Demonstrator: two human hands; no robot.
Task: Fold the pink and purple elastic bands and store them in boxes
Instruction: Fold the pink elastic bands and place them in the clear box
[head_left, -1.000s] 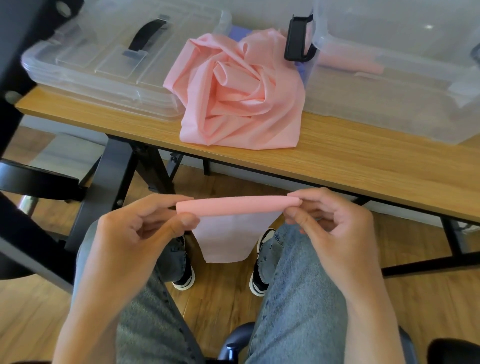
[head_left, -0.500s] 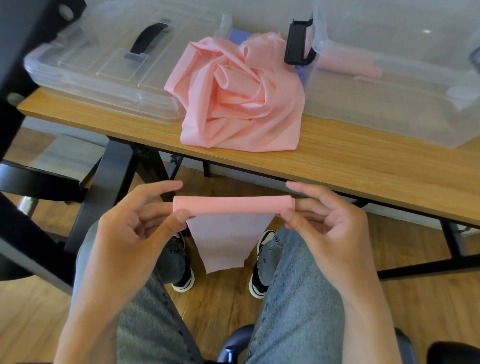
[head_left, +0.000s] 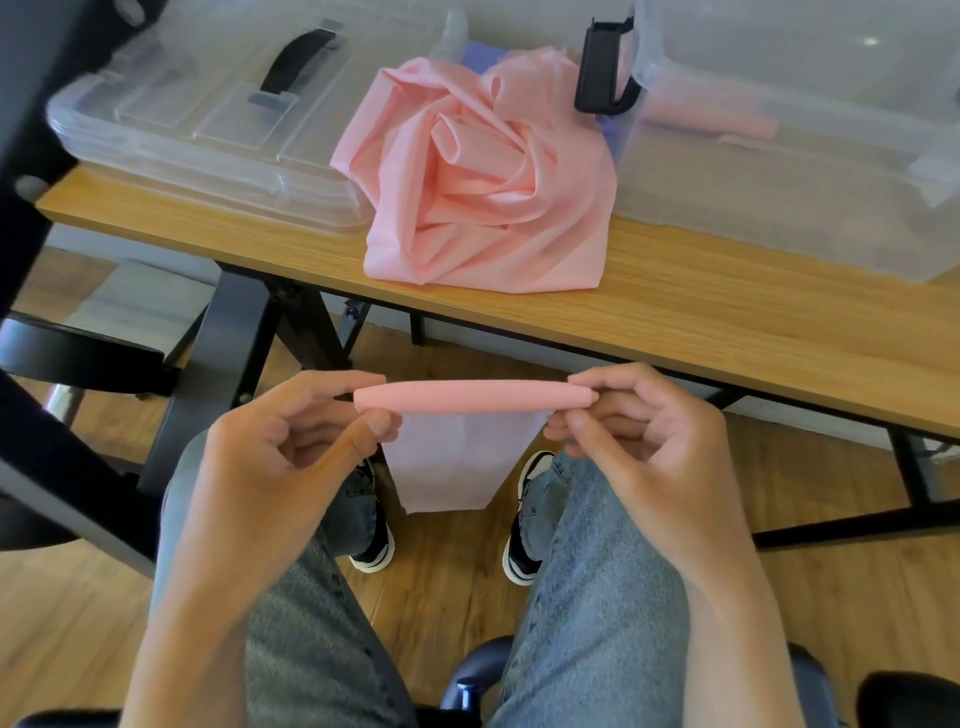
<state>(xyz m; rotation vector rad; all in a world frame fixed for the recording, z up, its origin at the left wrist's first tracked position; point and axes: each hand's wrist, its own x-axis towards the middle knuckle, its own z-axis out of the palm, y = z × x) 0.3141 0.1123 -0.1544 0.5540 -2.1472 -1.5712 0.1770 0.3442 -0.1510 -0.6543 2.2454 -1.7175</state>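
We hold a pink band in front of our knees, below the near edge of the surface and not resting on it. The left hand pinches its left end between thumb and curled fingers, and the right hand pinches the right end the same way. Most of the band is rolled into a smooth, tight tube lying level between the hands; a thin, pale flap hangs from it, narrowing toward its lower edge. On the wooden surface a heap of pink bands lies crumpled in soft, glossy folds near the front edge, with a strip of purple showing behind it. A clear plastic lid with a black handle sits at the left end, touching the heap. An open clear box with a black latch stands at the right, a pink roll inside it.
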